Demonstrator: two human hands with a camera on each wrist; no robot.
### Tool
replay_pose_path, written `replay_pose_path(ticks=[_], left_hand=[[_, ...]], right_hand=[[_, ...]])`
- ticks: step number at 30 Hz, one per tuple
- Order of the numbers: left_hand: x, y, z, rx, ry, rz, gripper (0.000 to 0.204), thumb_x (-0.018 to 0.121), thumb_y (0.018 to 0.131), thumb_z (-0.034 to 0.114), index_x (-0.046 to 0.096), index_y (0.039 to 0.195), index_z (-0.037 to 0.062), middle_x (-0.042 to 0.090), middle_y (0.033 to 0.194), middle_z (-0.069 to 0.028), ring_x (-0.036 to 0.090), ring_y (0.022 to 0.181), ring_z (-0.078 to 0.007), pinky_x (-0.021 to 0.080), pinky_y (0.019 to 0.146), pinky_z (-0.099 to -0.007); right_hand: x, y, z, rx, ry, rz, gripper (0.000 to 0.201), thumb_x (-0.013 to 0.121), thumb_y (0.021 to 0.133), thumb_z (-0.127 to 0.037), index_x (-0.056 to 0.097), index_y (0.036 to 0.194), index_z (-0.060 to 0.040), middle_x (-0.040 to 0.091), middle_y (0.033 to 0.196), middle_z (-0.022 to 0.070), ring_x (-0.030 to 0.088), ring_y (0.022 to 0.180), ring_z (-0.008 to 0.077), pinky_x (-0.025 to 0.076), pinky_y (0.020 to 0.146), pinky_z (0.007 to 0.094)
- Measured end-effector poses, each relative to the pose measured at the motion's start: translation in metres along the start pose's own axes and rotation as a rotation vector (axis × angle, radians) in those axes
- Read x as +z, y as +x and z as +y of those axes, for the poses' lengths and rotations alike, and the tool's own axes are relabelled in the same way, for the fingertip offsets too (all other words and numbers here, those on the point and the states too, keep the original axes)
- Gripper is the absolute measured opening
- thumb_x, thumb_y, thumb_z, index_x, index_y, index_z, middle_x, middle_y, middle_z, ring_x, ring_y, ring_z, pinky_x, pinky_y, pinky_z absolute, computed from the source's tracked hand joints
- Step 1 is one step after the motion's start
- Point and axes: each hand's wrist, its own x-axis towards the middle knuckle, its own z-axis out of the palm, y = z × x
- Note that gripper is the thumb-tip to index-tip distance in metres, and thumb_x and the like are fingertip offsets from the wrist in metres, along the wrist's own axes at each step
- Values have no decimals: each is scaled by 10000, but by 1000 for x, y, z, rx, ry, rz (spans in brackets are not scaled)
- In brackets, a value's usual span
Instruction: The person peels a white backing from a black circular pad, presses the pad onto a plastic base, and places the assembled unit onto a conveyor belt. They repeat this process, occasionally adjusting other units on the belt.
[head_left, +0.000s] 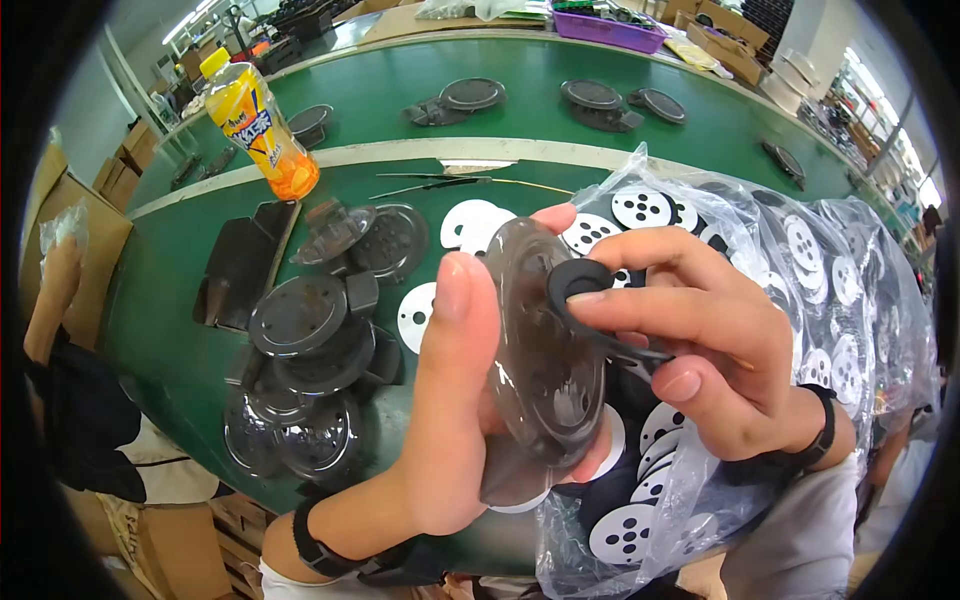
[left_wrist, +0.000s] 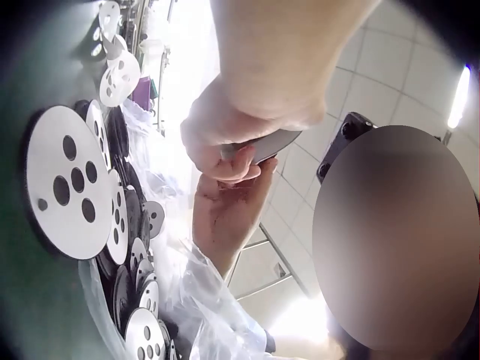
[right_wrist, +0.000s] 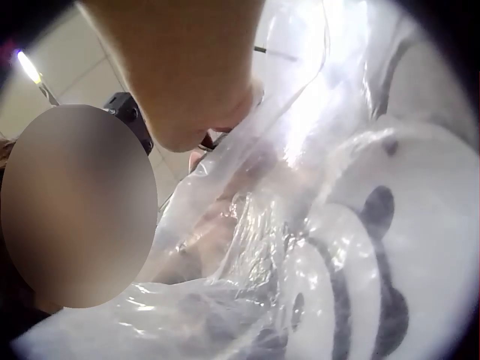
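In the head view my left hand [head_left: 445,400] grips a smoky, see-through plastic housing [head_left: 540,390] with a round face, tilted up on its side. The thumb lies along its near left side and fingertips show past its far edge. My right hand [head_left: 710,330] pinches a thin black bendable piece [head_left: 578,280] with a rounded end, right at the housing's face. Part of that piece is hidden behind the fingers. In the left wrist view the left hand [left_wrist: 225,142] holds the grey housing [left_wrist: 274,144].
Similar smoky housings [head_left: 300,320] are piled at left, beside a dark box-like piece [head_left: 240,265] and a drink bottle [head_left: 258,130]. A clear plastic bag [head_left: 880,310] at right holds several white discs [head_left: 845,280] with holes. More housings [head_left: 472,95] lie on the green surface beyond.
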Motion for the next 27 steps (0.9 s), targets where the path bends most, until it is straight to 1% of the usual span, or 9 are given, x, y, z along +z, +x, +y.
replay_pose_path(ticks=[4, 6, 9, 19, 21, 22, 24, 25, 27], left_hand=[[0, 0, -1, 2, 21, -2, 775, 250, 840, 669, 127, 1358, 105, 469, 972, -150, 500, 524, -199, 394, 433, -287], [1, 1, -1, -6, 8, 2, 773, 246, 841, 669, 126, 1358, 107, 458, 973, -150, 508, 586, -199, 404, 441, -294], [-2, 2, -3, 11, -27, -39, 771, 237, 840, 671, 127, 1359, 111, 448, 977, -151, 509, 634, -198, 412, 449, -302], [-4, 1, -6, 13, 60, -28, 765, 223, 843, 670, 134, 1357, 111, 499, 896, -110, 486, 508, -184, 408, 456, -285], [-5, 2, -7, 24, 55, -49, 760, 228, 850, 659, 136, 1362, 105, 491, 946, -104, 507, 561, -182, 416, 460, -290], [-5, 3, -8, 23, 57, -51, 760, 228, 850, 659, 136, 1362, 105, 491, 946, -104, 507, 561, -182, 416, 460, -290], [-5, 4, -8, 46, 13, -33, 768, 231, 852, 655, 147, 1367, 91, 478, 1012, -88, 536, 677, -172, 442, 504, -283], [-6, 4, -8, 46, 15, -34, 768, 231, 852, 655, 147, 1367, 91, 478, 1012, -88, 536, 677, -172, 442, 504, -283], [-9, 4, -8, 34, 86, -72, 791, 230, 846, 662, 159, 1367, 71, 463, 1065, -76, 539, 789, -161, 461, 560, -270]], right_hand=[[5, 0, -6, 70, 50, 25, 434, 480, 866, -341, 608, 1051, 30, 518, 1096, 201, 419, 594, 86, 354, 571, 220], [3, -1, 0, -24, -52, 6, 431, 487, 864, -344, 612, 1051, 24, 516, 1097, 188, 425, 591, 88, 353, 563, 217], [3, -1, -2, -3, -112, 0, 431, 492, 862, -346, 614, 1054, 20, 511, 1100, 188, 427, 590, 91, 353, 559, 218], [-1, 0, -5, -55, -231, -43, 400, 577, 806, -287, 613, 1057, 22, 505, 1059, 201, 420, 585, 96, 340, 553, 216], [0, -1, 0, -131, -264, -11, 383, 621, 773, -240, 615, 1053, 21, 502, 1031, 197, 397, 574, 90, 332, 547, 216], [-1, -1, -2, -131, -265, -9, 383, 621, 773, -240, 615, 1053, 21, 502, 1031, 197, 397, 574, 90, 332, 547, 216], [-3, 0, -8, -84, -311, -36, 402, 672, 723, -214, 618, 1050, 14, 501, 1024, 192, 365, 551, 76, 312, 521, 203], [-2, 0, -8, -85, -311, -35, 402, 672, 723, -214, 618, 1050, 14, 501, 1024, 192, 365, 551, 76, 312, 521, 203], [0, 0, -7, -121, -307, 8, 434, 704, 684, -214, 622, 1048, 8, 505, 1020, 187, 326, 529, 64, 275, 491, 186]])
